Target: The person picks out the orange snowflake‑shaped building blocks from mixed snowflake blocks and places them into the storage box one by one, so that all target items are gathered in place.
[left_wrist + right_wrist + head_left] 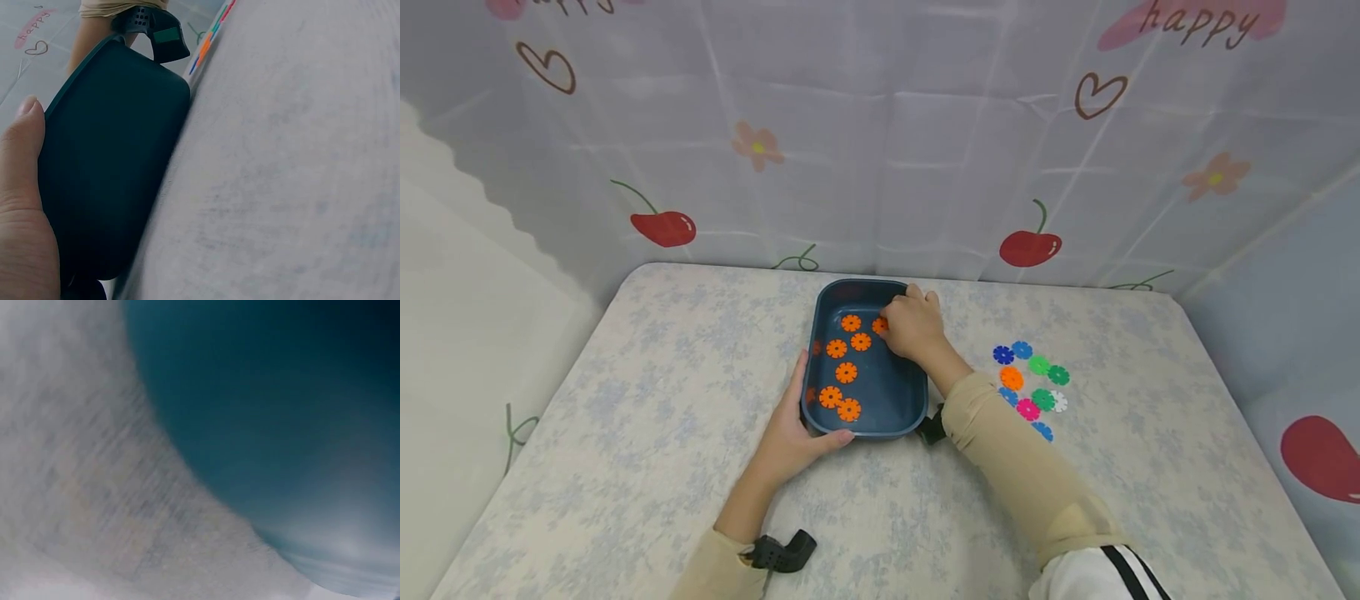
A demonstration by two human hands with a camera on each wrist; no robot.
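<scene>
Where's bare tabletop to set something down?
Free: left of the dark blue rectangular tray and left grip; right of the multicoloured notched discs. Crowded: the tray's left half, with orange notched discs; between tray and multicoloured discs, where the right arm crosses.

We've got left hand [792, 427] gripping blue tray [887, 393] at near-left corner, right hand [914, 327] pinching orange disc [877, 324] far right inside. Other orange discs [846, 372] mostly left, mixed-colour discs [1042, 400] on table [625, 383] to right.

There is room to slide over the left side of the counter [625, 417], but the blue tray [891, 400], left grip [792, 435] and right arm [1015, 458] block the way across to the colorful discs [1042, 400].
</scene>
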